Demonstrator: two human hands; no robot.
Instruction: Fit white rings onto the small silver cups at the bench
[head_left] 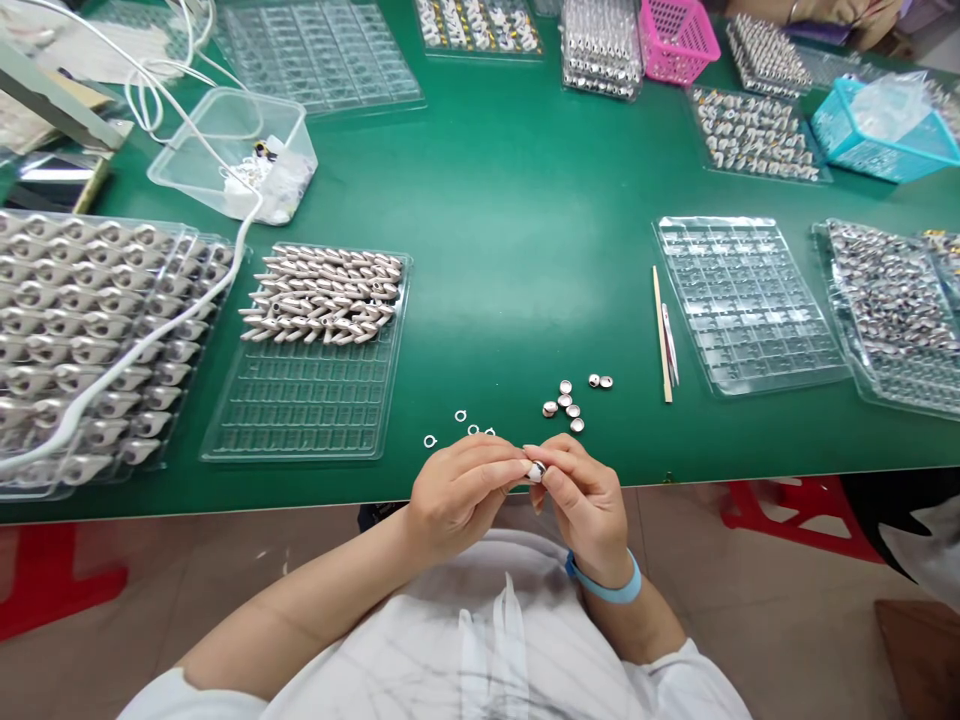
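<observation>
Both hands meet at the table's front edge around a small shiny metal part (535,471). My left hand (469,490) pinches it from the left with thumb and fingers. From the other side my right hand (583,500), with a light blue band at the wrist, closes its fingertips on the same part. Fingers hide much of it, so its exact kind cannot be made out. Just beyond the left hand lie several small white rings (460,415). Several small round metal caps (565,401) rest on the table past the right hand.
On the left, a clear tray (300,400) holds rows of metal parts, near stacked trays (75,340) and a white cable (150,345). A wooden stick (661,335) and tweezers (670,345) lie by a clear tray (750,300). Plastic bin (202,150), pink basket (679,40) and blue basket (877,140) stand farther back.
</observation>
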